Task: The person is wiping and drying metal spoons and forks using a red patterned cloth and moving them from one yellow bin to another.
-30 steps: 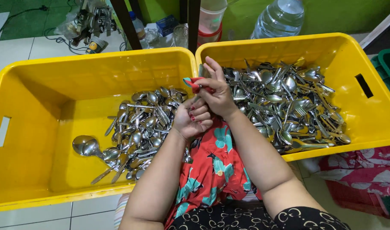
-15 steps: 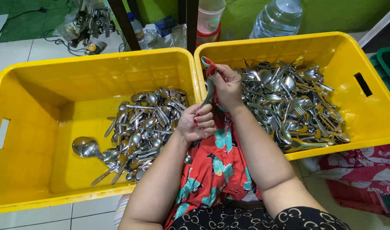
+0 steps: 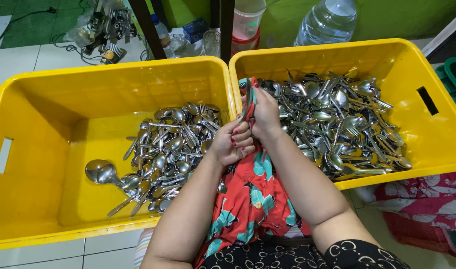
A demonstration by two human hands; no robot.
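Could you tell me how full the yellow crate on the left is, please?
Partly filled. The left yellow crate holds a pile of cutlery on its right side only; much of its yellow floor stays bare.

Your L hand [image 3: 233, 142] and R hand [image 3: 264, 113] sit bunched with the red floral cloth [image 3: 248, 199] right over the rims where the two crates touch, so no gap there. Left yellow crate [image 3: 33, 124]: bare floor on its left half, easy access; spoon pile [image 3: 163, 149] fills the right. Right yellow crate [image 3: 427, 134]: cutlery heap [image 3: 332, 124] covers nearly all, only the far right wall strip is free. Bottles [image 3: 327, 22] and clutter block behind.
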